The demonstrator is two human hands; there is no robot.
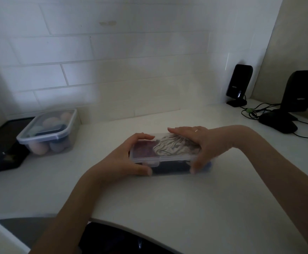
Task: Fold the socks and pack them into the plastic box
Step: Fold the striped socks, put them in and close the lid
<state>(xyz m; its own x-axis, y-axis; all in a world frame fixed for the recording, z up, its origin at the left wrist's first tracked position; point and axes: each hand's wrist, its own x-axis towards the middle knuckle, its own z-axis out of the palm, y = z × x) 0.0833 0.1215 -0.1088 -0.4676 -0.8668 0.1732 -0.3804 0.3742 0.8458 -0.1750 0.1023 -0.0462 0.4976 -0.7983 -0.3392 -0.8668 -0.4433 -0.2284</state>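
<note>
A clear plastic box with its lid on lies in the middle of the white desk. Through the lid I see a cream patterned sock, a dark reddish sock to its left, and dark fabric lower down. My left hand grips the box's left end, thumb at the front, fingers over the lid's back edge. My right hand holds the right end, palm and fingers flat on the lid, thumb against the front wall.
A second lidded plastic container with rounded coloured items stands at the back left beside a black tray. Two black speakers, a black mouse and cables sit at the back right. The desk's curved front edge is near me.
</note>
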